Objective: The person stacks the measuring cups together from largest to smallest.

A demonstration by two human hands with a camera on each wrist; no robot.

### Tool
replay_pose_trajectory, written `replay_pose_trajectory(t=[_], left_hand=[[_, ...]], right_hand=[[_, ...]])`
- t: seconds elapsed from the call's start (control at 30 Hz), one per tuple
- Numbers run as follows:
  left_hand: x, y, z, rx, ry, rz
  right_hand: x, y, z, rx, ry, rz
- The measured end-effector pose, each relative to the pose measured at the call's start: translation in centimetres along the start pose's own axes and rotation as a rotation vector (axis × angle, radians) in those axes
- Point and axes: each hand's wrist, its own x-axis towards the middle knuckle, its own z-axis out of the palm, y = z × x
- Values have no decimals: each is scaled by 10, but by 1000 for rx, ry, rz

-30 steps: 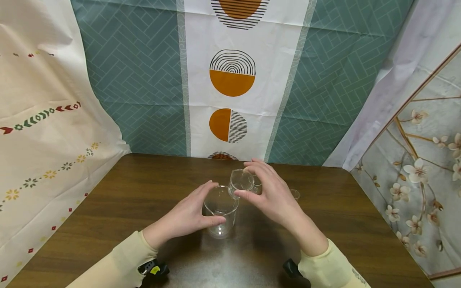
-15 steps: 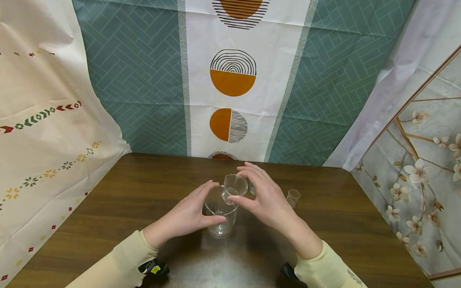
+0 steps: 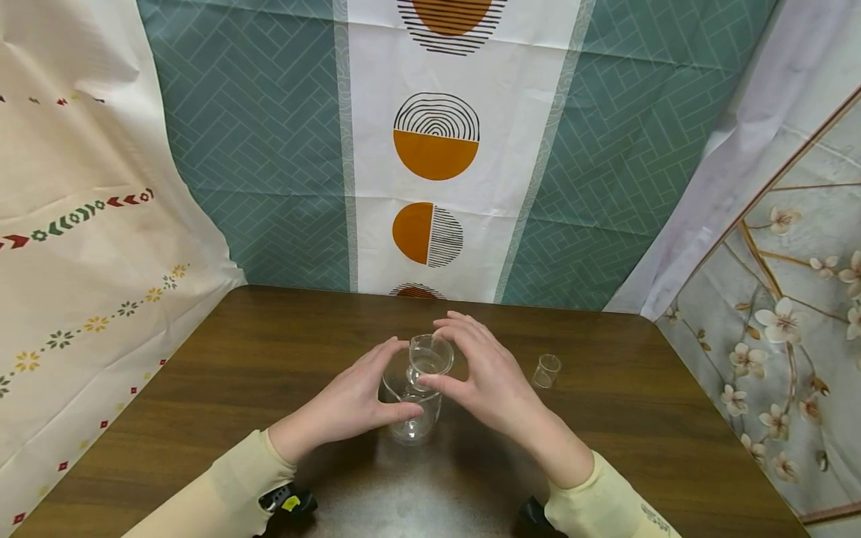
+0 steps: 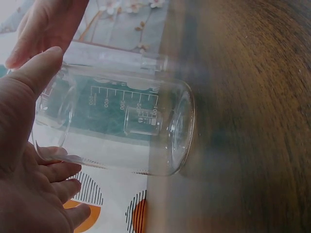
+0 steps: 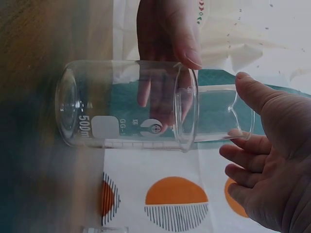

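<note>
A large clear glass beaker (image 3: 412, 431), marked 500 ml in the right wrist view, stands upright on the wooden table. My left hand (image 3: 346, 403) grips it near the rim, thumb on the near side and fingers on the far side. Between thumb and fingers of my right hand (image 3: 498, 385) is a smaller clear beaker (image 3: 432, 354), pinched by its upper part. Its base is just inside the large beaker's mouth, as the right wrist view shows, and most of the smaller beaker (image 5: 217, 114) sticks out above the rim.
A tiny glass beaker (image 3: 547, 371) stands on the table (image 3: 639, 418) to the right. Through the large beaker's wall, the left wrist view shows another small beaker (image 4: 142, 121) behind it; my right hand hides that one in the head view. Patterned cloths (image 3: 269, 149) hang around the table.
My right hand has carried the smaller beaker left and down, from beside the large beaker's rim to its mouth. The tiny beaker has come into fuller view. My left hand has stayed in place.
</note>
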Motion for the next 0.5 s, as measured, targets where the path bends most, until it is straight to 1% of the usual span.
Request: replay_pose_trajectory(t=[0.33,0.5], left_hand=[[0,-1,0,-12,-11,-3],[0,-1,0,-12,-17,-9]], right_hand=[[-2,-1,7,7,-42,13],[-2,0,10,-3,-42,11]])
